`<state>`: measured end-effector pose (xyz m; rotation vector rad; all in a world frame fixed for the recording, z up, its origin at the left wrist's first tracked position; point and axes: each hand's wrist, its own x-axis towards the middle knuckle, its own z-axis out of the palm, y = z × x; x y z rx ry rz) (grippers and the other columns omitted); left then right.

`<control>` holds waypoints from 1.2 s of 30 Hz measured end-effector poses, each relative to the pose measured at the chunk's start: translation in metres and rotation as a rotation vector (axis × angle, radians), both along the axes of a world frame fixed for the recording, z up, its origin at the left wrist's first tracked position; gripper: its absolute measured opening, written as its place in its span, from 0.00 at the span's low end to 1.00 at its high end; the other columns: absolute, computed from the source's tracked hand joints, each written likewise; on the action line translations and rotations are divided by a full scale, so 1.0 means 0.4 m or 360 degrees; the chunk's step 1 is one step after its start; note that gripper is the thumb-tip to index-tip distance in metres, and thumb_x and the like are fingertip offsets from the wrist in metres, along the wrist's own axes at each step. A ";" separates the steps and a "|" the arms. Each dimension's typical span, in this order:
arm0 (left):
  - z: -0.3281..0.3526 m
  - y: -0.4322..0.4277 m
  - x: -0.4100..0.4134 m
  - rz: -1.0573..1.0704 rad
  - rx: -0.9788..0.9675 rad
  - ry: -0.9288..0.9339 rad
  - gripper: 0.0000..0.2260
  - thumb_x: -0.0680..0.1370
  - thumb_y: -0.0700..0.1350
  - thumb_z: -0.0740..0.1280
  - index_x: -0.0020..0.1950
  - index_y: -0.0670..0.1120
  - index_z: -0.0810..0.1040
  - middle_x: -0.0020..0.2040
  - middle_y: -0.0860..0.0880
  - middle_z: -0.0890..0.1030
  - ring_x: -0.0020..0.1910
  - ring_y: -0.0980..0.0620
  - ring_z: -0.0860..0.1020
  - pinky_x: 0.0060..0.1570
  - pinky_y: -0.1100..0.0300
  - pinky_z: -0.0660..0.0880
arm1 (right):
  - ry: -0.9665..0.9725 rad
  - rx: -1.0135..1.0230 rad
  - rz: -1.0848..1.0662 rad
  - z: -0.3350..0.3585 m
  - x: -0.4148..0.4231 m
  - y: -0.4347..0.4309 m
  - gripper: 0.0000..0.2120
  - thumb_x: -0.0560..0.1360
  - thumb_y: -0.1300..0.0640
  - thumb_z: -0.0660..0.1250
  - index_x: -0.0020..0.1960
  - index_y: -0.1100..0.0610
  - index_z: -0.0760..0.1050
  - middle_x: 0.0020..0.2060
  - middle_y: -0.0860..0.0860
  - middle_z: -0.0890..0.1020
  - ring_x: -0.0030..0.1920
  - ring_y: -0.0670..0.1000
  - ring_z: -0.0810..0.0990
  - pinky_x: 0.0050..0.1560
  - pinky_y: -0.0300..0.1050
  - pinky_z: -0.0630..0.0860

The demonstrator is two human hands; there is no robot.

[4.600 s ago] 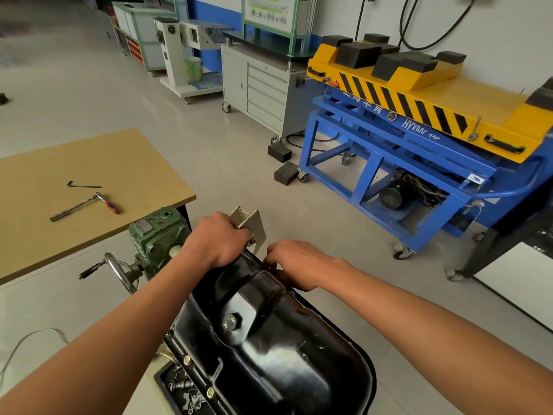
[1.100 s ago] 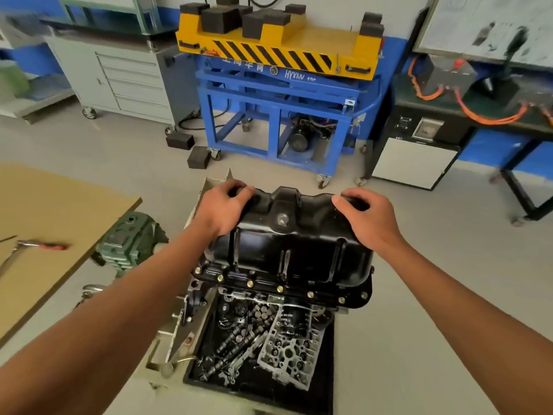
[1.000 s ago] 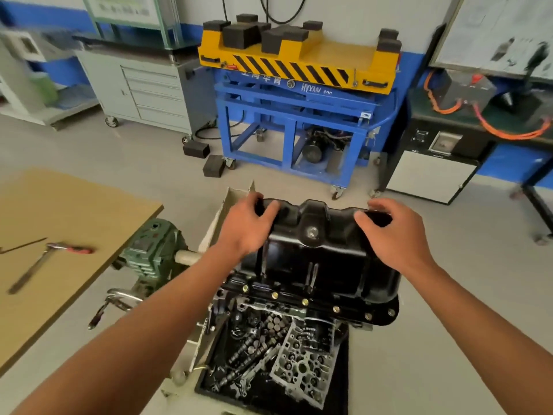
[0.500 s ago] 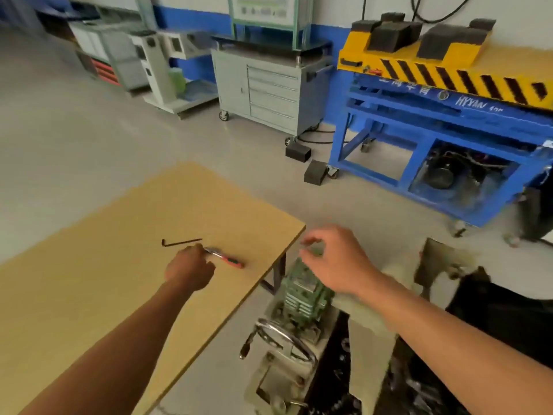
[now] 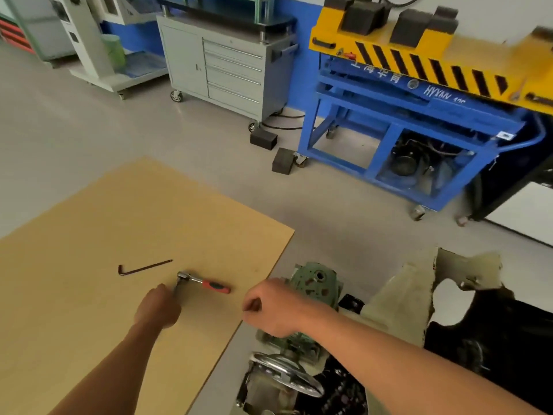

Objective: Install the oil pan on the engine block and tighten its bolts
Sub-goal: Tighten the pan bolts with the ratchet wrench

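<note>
Ratchet (image 5: 203, 282) gripped on desk (image 5: 89, 235)
Shaft is clasped by left hand (image 5: 157, 308); right hand (image 5: 269, 307) is held slack, empty, beside ratchet handle.

Red-handled ratchet (image 5: 206, 283) on tan table (image 5: 89, 223); yellow-black striped lift (image 5: 419, 65).

Grey floor (image 5: 89, 121); grey drawer cabinet (image 5: 227, 73); blue wall (image 5: 299, 40).

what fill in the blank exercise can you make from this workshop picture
1. The ratchet wrench has a ___ handle.
2. The hex key lies on the wooden ___.
3. The hand nearest the wrench's head is the person's ___ one.
4. The yellow-topped lift stands on a ___ frame.
Missing words: red; table; left; blue.
</note>
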<state>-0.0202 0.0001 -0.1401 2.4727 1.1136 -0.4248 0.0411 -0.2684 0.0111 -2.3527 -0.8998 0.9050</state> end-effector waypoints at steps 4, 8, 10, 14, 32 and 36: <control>0.051 -0.059 -0.021 0.0285 -0.0143 -0.0236 0.05 0.76 0.39 0.64 0.48 0.38 0.74 0.47 0.38 0.80 0.43 0.39 0.78 0.41 0.51 0.75 | 0.0027 0.0161 -0.0155 0.022 0.013 -0.046 0.08 0.78 0.56 0.67 0.53 0.55 0.83 0.49 0.49 0.85 0.48 0.48 0.83 0.54 0.51 0.81; 0.219 -0.205 -0.007 0.0188 -0.0201 -0.0661 0.10 0.75 0.45 0.67 0.38 0.39 0.74 0.33 0.43 0.79 0.33 0.42 0.76 0.33 0.55 0.71 | -0.0209 0.0353 -0.0292 0.114 0.057 -0.123 0.11 0.79 0.52 0.66 0.57 0.54 0.82 0.53 0.48 0.84 0.49 0.45 0.79 0.54 0.47 0.79; 0.338 -0.296 0.008 0.0078 -0.0325 -0.0910 0.15 0.75 0.45 0.68 0.32 0.41 0.69 0.27 0.47 0.74 0.28 0.45 0.70 0.32 0.55 0.67 | -0.0432 0.0430 -0.0247 0.186 0.079 -0.168 0.15 0.80 0.48 0.65 0.63 0.52 0.79 0.59 0.47 0.81 0.58 0.47 0.77 0.61 0.50 0.75; 0.617 -0.503 0.015 -0.0401 -0.0439 -0.1349 0.20 0.72 0.43 0.69 0.30 0.49 0.58 0.25 0.53 0.58 0.27 0.54 0.57 0.31 0.57 0.58 | -0.0926 0.0560 0.0046 0.368 0.088 -0.307 0.29 0.78 0.43 0.66 0.76 0.50 0.65 0.72 0.47 0.69 0.72 0.48 0.63 0.70 0.50 0.65; 0.946 -1.620 0.087 -0.1525 -0.1956 -0.1354 0.14 0.64 0.39 0.64 0.24 0.53 0.62 0.23 0.54 0.60 0.23 0.57 0.56 0.26 0.65 0.56 | -0.1958 -0.0209 0.0170 0.786 -0.003 -1.348 0.09 0.80 0.54 0.61 0.58 0.56 0.73 0.37 0.50 0.79 0.36 0.53 0.75 0.40 0.42 0.68; 0.958 -1.683 0.180 -0.1360 -0.1576 -0.1631 0.20 0.70 0.35 0.62 0.20 0.52 0.67 0.20 0.58 0.64 0.21 0.60 0.60 0.25 0.70 0.59 | -0.1311 -0.0066 -0.0440 0.774 -0.025 -1.367 0.13 0.82 0.46 0.59 0.50 0.55 0.69 0.38 0.52 0.77 0.34 0.51 0.75 0.35 0.51 0.74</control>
